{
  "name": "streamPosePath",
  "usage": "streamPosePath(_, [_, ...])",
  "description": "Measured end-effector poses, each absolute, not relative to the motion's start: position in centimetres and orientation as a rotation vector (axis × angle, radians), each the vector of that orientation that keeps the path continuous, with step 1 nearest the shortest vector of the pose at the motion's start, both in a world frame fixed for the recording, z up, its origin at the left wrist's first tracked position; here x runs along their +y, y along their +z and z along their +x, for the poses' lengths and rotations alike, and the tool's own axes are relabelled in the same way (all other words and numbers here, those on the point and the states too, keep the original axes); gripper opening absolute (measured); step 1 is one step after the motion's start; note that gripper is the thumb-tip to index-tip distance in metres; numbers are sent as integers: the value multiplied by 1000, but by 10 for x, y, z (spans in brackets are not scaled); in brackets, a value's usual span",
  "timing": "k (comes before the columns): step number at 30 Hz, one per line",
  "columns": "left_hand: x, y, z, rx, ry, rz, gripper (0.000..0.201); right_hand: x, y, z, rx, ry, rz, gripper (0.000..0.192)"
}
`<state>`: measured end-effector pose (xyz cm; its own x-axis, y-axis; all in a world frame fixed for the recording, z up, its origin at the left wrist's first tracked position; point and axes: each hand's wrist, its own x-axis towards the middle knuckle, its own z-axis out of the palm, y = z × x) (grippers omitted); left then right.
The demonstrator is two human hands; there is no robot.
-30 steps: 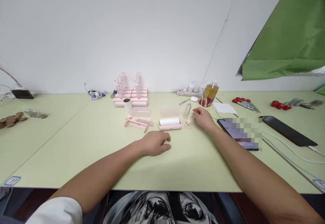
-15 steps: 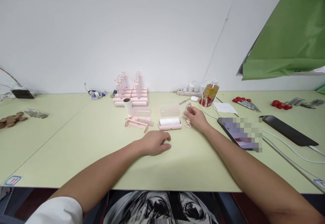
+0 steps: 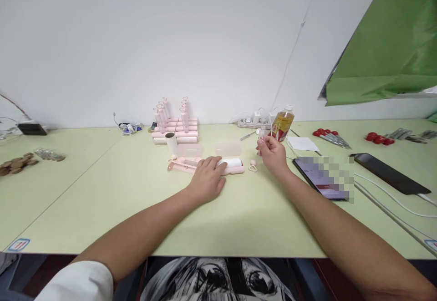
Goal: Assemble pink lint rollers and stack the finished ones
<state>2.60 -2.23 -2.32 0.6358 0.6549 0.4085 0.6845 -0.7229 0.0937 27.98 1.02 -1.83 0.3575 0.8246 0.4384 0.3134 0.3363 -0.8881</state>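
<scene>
My right hand (image 3: 273, 156) is closed around a small clear, pinkish tube (image 3: 261, 146), held up over the table. Just left of it lies a small pink heart-shaped loop with a round cap (image 3: 252, 166). My left hand (image 3: 206, 180) reaches over the left end of a pink case with a white roll (image 3: 231, 163) in it, fingers stretched forward; whether it presses on the case I cannot tell. Partly under that hand are loose pink pieces (image 3: 180, 166). Behind the case a translucent pinkish cover (image 3: 227, 149) lies on the table, with a similar cover (image 3: 190, 150) to its left.
A stack of pink cases with upright clear tubes (image 3: 175, 135) stands near the wall. In front is a white cardboard-cored roll (image 3: 171, 143). At right are a drink bottle (image 3: 282, 124), a power strip (image 3: 244, 123), two phones (image 3: 319, 178) and cables.
My left hand has moved forward from the bare table to the pink case. My right hand has shifted right with the clear tube, away from the heart-shaped loop.
</scene>
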Motion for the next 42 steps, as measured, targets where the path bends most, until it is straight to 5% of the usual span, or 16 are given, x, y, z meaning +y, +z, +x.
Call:
streamPosePath(4, [-20,-26,27,-1067,-503,-2828,52,4,-21,272,-1369,698,-1301,42])
streamPosePath(8, [-24,-16,27,-1080,-486,-2828,28,0,-29,263,-1524,786,-1318,40])
streamPosePath(13, [-31,-7,27,-1424,-621,-2736,31,-6,-26,255,-1801,737,-1311,33])
streamPosePath(21, [-23,-21,20,-1802,-662,-3033,65,-10,-27,253,-1969,858,-1244,29])
streamPosePath(25, [-23,-22,21,-1927,-1064,-3008,62,-9,-26,254,-1882,777,-1229,30])
streamPosePath(30, [-20,-16,24,-1979,-2030,-2982,43,-8,-26,259,-1761,730,-1191,34])
streamPosePath(34, [-16,-14,23,-2226,-2678,-2929,46,-15,-19,256,-1860,668,-1135,34])
streamPosePath(42, [-13,-15,20,-2030,-3076,-2898,62,-28,-7,243,-2019,538,-1061,31])
